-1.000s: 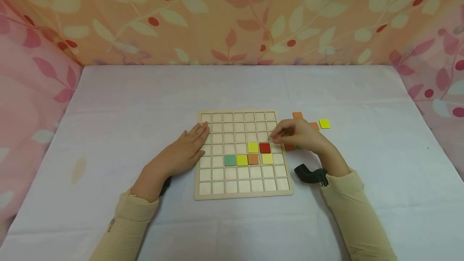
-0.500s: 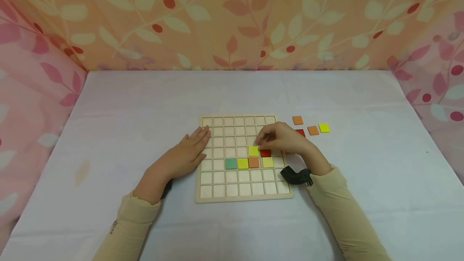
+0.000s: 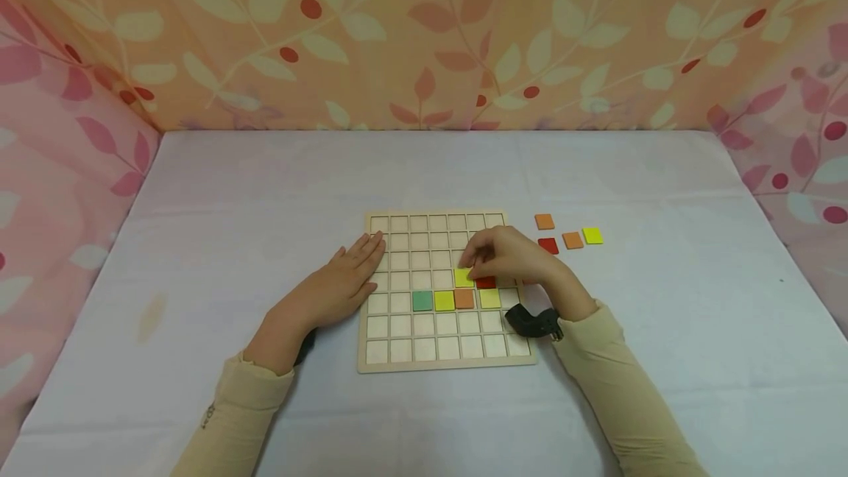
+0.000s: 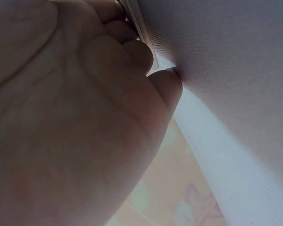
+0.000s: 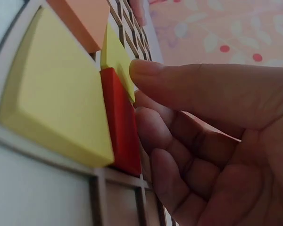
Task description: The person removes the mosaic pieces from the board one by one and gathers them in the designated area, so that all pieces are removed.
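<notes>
One curled right hand (image 3: 509, 253), shifted left, touches a square yellow tile (image 3: 461, 280), grip unclear; left hand (image 3: 339, 282) flat on board (image 3: 424, 348).

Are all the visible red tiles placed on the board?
No, in the head view one red tile lies on the white cloth beside the board.

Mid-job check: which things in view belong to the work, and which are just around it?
Belong to the work:
grid board, left hand on its edge
yellow tile, touched by right hand
other tiles on the board
loose tiles beside it, probably

Just around it:
white tablecloth
patterned backdrop
black wrist device
</notes>
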Action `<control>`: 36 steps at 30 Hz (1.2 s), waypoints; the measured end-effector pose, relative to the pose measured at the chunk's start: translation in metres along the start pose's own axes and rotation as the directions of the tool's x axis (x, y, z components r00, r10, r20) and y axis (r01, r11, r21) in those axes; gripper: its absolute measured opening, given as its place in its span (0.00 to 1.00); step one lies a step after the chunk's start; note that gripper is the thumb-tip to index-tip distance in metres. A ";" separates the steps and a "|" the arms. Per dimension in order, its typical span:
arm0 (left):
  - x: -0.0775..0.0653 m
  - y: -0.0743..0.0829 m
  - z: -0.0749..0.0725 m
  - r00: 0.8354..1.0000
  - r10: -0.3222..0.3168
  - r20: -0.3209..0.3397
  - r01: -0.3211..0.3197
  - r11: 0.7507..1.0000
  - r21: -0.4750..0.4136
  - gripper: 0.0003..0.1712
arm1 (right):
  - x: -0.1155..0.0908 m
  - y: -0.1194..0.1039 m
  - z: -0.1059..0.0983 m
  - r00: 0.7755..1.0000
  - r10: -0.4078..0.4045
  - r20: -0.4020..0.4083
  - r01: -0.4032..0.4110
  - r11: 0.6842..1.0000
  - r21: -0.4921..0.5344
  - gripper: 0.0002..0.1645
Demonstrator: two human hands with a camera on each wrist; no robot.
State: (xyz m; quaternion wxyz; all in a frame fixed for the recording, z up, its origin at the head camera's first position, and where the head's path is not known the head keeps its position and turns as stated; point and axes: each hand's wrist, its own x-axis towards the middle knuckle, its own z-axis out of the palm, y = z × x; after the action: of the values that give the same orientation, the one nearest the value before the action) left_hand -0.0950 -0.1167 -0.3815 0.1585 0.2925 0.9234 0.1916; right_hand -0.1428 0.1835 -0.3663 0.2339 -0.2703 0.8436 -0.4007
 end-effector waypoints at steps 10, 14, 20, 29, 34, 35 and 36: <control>0.000 0.001 0.000 1.000 -0.009 0.009 0.009 1.000 -0.004 0.36 | -0.001 -0.001 0.003 1.000 -0.011 0.009 0.012 0.999 -0.050 0.08; -0.001 0.002 -0.001 1.000 -0.015 0.013 0.015 1.000 -0.010 0.36 | 0.000 -0.001 0.003 1.000 -0.016 0.006 0.016 0.999 -0.050 0.08; -0.001 0.002 -0.001 1.000 -0.014 0.011 0.014 1.000 -0.013 0.36 | -0.002 -0.003 0.002 1.000 -0.030 0.001 0.030 0.999 -0.018 0.08; 0.000 0.000 -0.001 1.000 -0.009 0.009 0.009 1.000 -0.005 0.36 | -0.004 -0.003 -0.001 0.997 -0.072 0.011 0.072 0.997 0.022 0.06; 0.000 0.000 -0.001 1.000 -0.008 0.012 0.008 1.000 -0.005 0.36 | -0.004 -0.002 -0.001 0.997 -0.073 0.013 0.073 0.996 0.045 0.06; 0.000 0.000 -0.001 1.000 -0.007 0.012 0.007 1.000 -0.005 0.36 | -0.004 -0.001 -0.001 0.997 -0.074 0.012 0.073 0.996 0.047 0.06; 0.000 0.000 -0.001 1.000 -0.007 0.012 0.007 1.000 -0.004 0.36 | -0.004 -0.001 -0.001 0.997 -0.073 0.012 0.073 0.996 0.049 0.06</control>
State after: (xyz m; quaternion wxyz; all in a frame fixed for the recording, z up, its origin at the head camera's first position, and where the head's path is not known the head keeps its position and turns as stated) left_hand -0.0953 -0.1170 -0.3810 0.1654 0.2902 0.9230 0.1909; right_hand -0.1404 0.1859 -0.3644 0.2315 -0.2980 0.8217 -0.4272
